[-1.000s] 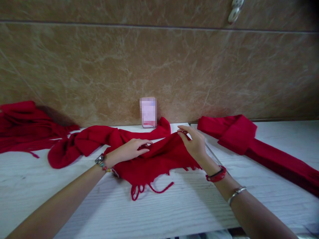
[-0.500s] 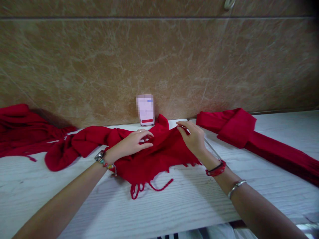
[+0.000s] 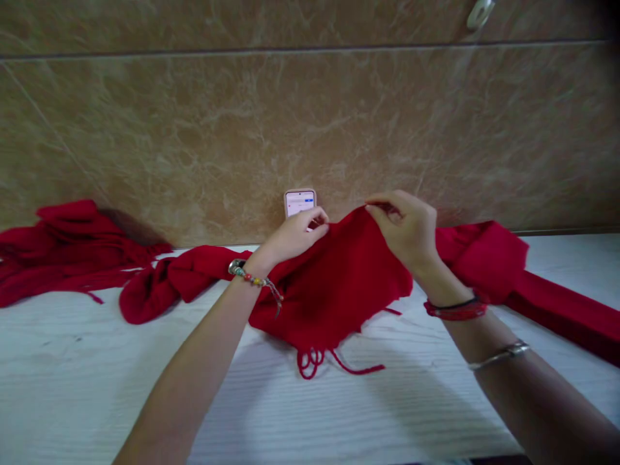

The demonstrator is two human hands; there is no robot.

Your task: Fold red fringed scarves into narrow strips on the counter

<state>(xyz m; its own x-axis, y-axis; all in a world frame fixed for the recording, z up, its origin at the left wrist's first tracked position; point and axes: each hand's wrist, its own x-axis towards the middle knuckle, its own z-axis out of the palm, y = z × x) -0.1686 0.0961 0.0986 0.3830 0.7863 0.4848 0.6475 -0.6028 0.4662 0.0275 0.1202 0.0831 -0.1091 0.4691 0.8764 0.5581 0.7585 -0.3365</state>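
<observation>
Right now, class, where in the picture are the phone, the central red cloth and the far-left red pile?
Phone (image 3: 299,204): head view, on the visible part of its screen.
Central red cloth (image 3: 339,278): head view, on the middle of its spread section.
Far-left red pile (image 3: 72,250): head view, on its bunched middle.

One camera, worn on the person's head, looks forward and down across a white bench towards the brown marbled wall at its far edge, the wall filling about the upper half of the view. It is close, seeing the left hand and right hand from behind and above, near the middle of the frame. The bench shows from its far edge to a sliver of its near edge at bottom right, both side ends outside the frame.
</observation>
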